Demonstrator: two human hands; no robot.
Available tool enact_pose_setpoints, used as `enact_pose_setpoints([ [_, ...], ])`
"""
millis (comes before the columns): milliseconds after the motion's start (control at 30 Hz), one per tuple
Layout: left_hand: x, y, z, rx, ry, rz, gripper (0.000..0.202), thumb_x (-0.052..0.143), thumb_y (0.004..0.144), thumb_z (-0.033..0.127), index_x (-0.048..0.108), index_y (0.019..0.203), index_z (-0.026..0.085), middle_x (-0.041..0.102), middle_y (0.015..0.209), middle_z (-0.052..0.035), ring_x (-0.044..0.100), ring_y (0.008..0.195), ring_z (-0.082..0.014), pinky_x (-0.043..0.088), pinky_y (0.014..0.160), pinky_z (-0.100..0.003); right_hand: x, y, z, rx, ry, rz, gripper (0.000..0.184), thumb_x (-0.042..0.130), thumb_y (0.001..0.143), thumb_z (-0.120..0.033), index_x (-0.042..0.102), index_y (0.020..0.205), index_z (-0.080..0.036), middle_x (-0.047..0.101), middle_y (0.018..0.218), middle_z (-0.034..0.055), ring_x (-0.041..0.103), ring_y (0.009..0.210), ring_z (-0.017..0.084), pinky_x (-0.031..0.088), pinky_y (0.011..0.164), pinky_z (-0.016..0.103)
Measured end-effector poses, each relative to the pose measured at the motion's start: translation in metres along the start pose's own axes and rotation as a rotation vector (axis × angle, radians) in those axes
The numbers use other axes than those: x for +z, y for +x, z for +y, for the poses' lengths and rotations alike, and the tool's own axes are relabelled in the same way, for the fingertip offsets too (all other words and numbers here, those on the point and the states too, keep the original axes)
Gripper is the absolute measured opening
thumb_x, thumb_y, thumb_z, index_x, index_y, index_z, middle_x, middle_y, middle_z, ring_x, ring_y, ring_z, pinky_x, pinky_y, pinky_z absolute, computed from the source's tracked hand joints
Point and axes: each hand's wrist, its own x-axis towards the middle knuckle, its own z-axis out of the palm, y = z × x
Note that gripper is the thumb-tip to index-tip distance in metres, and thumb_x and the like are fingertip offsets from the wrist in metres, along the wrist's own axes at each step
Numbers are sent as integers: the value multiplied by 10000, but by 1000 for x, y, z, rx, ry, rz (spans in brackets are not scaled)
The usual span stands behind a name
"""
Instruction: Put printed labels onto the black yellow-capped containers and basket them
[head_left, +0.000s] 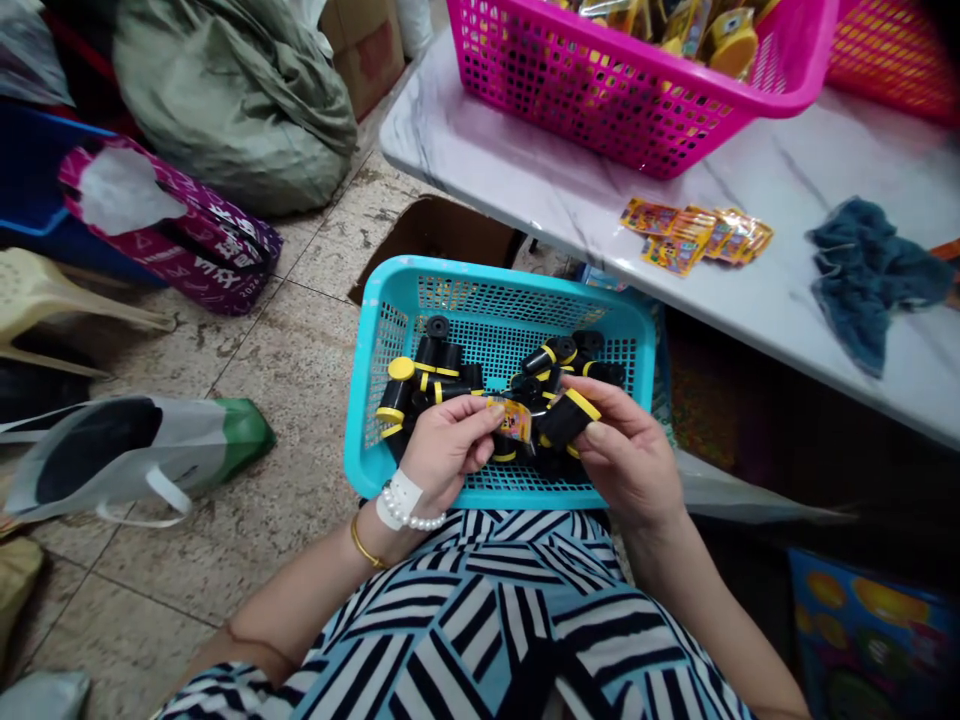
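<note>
My left hand pinches a small orange printed label between thumb and fingers. In my right hand is a black canister with a yellow rim, tilted and gripped between thumb and fingers. The label and the canister are close together; whether they touch I cannot tell. Both hands are over a turquoise plastic basket at my lap. Several more black canisters with yellow rims lie loosely inside it, some upright and some on their sides, partly hidden by my hands.
On the marble-patterned table at right stand a pink basket full of yellow packed items, several loose printed labels and a dark blue cloth. Bags, a plastic stool and a cardboard box stand on the floor.
</note>
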Motion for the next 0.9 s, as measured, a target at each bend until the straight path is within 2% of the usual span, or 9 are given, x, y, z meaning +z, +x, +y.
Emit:
enact_pose_setpoints([
  [67,0,0,0,-18,-31,-28,344,860,646,349,666,793,106,603,567,12,393,360,-10,151,348,-136,4,-2,2,-21,-38,-2,351,787,781,-326,718,1124,-299,717,1035,22,669,860,162,581,761,275],
  [200,-2,1,0,-72,-159,-122,284,842,667,269,641,775,100,658,689,-15,363,363,18,163,351,-131,9,-2,4,-71,-160,101,272,783,787,-261,723,1051,-279,712,935,5,664,836,132,568,754,226],
  [367,-6,3,0,-106,-277,-161,250,814,690,230,614,777,107,625,673,5,384,377,6,171,340,-124,10,-2,0,-78,-214,124,239,786,783,-267,712,1010,-253,706,891,3,662,794,127,564,710,214],
  [500,-7,5,-1,-128,-267,-180,242,786,735,232,617,856,109,593,657,25,379,375,6,195,343,-119,8,-2,2,-51,-153,142,222,762,816,-318,706,1022,-259,708,898,2,657,779,124,553,682,208],
  [667,-6,5,-2,-133,-240,-217,233,786,753,238,605,839,119,542,620,46,361,375,8,165,345,-119,14,-3,2,-21,-124,106,205,709,861,-354,682,1038,-255,742,1052,47,694,933,188,577,812,309],
  [900,-5,6,-3,-112,-218,-191,288,827,705,253,607,835,120,596,679,16,388,384,5,163,338,-116,25,-6,-2,-35,-195,234,183,726,848,-330,643,987,-246,759,1027,36,718,893,173,577,794,292],
])
